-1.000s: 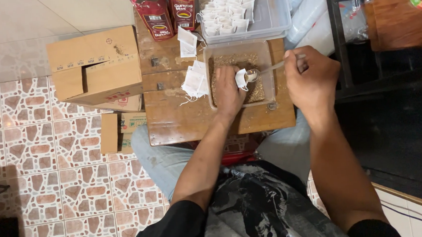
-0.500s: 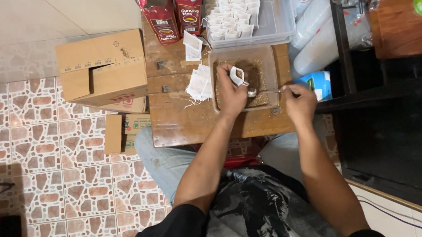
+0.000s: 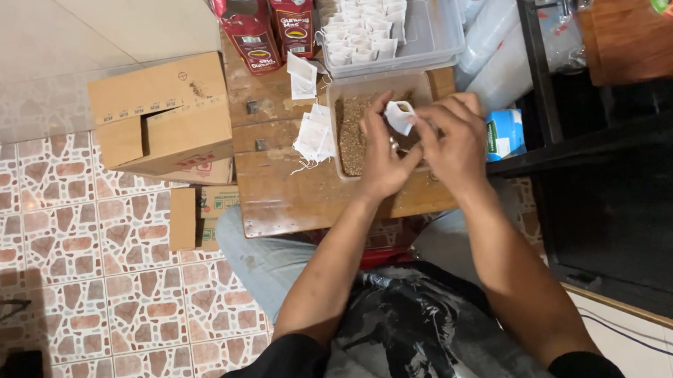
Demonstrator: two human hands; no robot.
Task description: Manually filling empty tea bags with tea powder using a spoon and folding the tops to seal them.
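Observation:
A small white paper tea bag [image 3: 399, 118] is pinched between my left hand [image 3: 385, 159] and my right hand [image 3: 449, 141], both held over a shallow tray of brown loose tea [image 3: 350, 131] on a low wooden table [image 3: 287, 191]. My right fingers fold the bag's top edge. A loose pile of empty white bags [image 3: 312, 136] lies left of the tray. Behind it a clear plastic box [image 3: 439, 30] holds several filled white bags standing in rows.
Two red tea packets [image 3: 270, 27] stand at the table's far edge. A cardboard box [image 3: 164, 114] sits on the tiled floor to the left, smaller boxes [image 3: 200, 215] below it. A blue-green carton [image 3: 505, 132] and plastic-wrapped rolls [image 3: 498, 58] lie right, beside a dark shelf unit [image 3: 617, 120].
My right hand has let go of the spoon it held over the tray and come in to the bag; both hands now pinch the white bag together.

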